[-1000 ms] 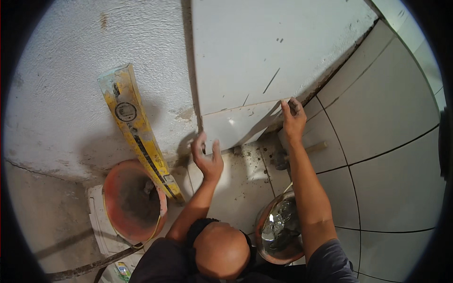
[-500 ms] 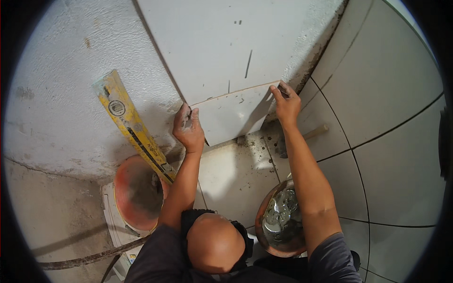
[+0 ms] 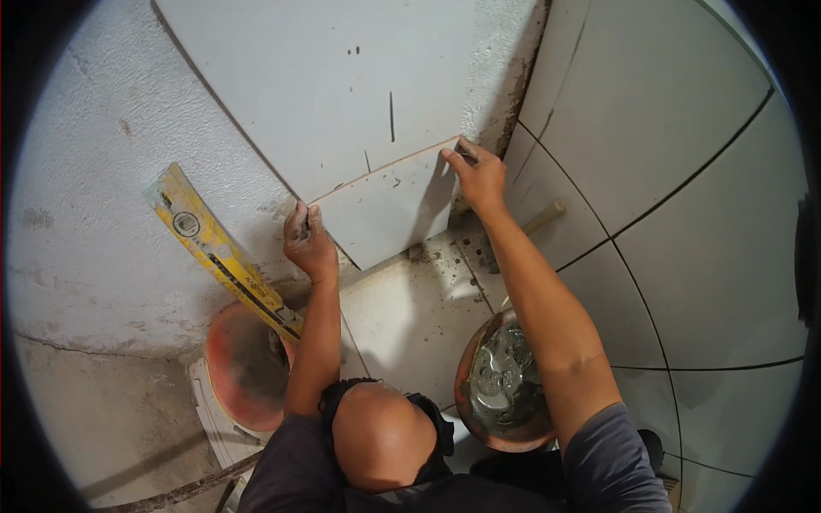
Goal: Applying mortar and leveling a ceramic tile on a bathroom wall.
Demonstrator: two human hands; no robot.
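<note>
Tile (image 3: 380,209) corners pinched by curled left hand (image 3: 310,246) and right hand (image 3: 481,179).

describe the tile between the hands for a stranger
Find the rough white wall, then the tall tile on it. Directly below, between the left hand and right hand, is the lower tile. It is far shorter, with a brownish upper edge.

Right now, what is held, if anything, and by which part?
The lower, glossy white tile appears held by its top corners: left hand on the left, right hand on the right.
</note>
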